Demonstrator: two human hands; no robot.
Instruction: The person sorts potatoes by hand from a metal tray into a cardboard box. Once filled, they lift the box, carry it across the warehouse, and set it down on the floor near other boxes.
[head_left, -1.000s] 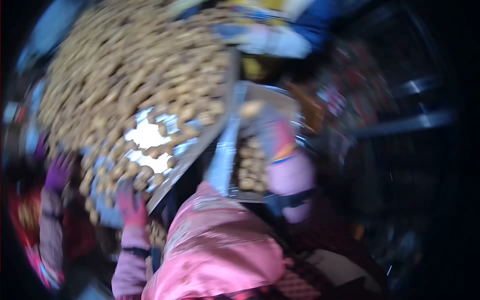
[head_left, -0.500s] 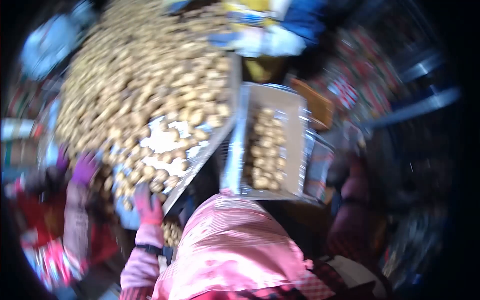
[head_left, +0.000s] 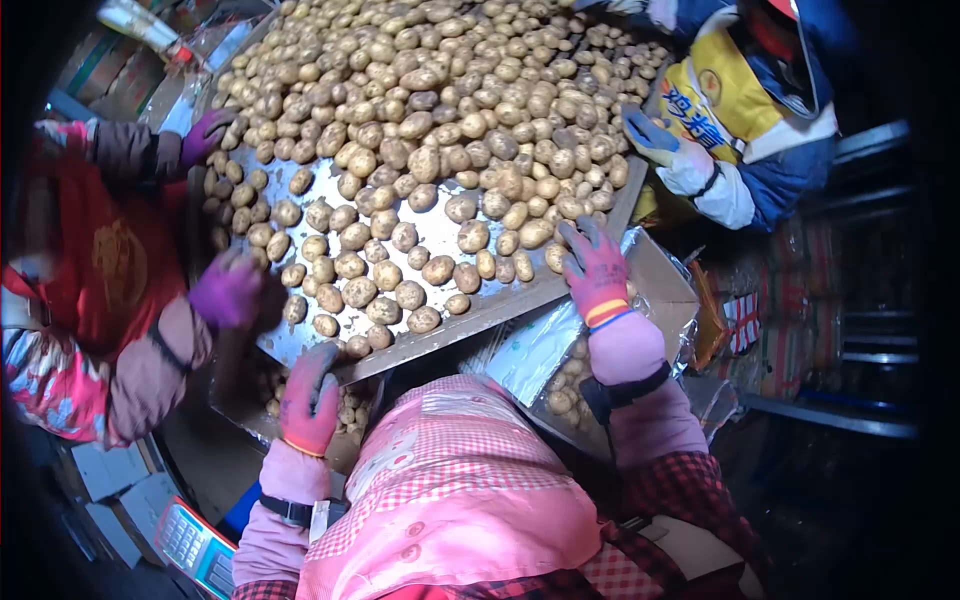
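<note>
While the fingers [head_left: 584, 235] of the right hand [head_left: 600, 275] lie spread and slightly bent over the counter's edge, the left hand [head_left: 308, 405] is at the near corner, thumb parted from loosely curled fingers. Both gloves pink, grey toward the tips. Right: beside a potato [head_left: 556, 257] at the rim; whether touching, cannot tell. Left: close to the nearest loose potatoes, no grip seen.

Outward, the counter [head_left: 455, 334]: loose potatoes [head_left: 384, 310] scattered over shiny metal, a dense heap [head_left: 440, 120] beyond, running to the far side. Below the right forearm, a plastic-lined box [head_left: 665, 275] with potatoes inside; more potatoes [head_left: 350, 412] beneath the left corner.

Left side: a co-worker in red [head_left: 125, 265], two purple gloves [head_left: 228, 288] by the counter. Far right: another in a yellow apron [head_left: 722, 90], gloved hand [head_left: 655, 140] at the heap's edge. Lower left: a calculator [head_left: 195, 550].
</note>
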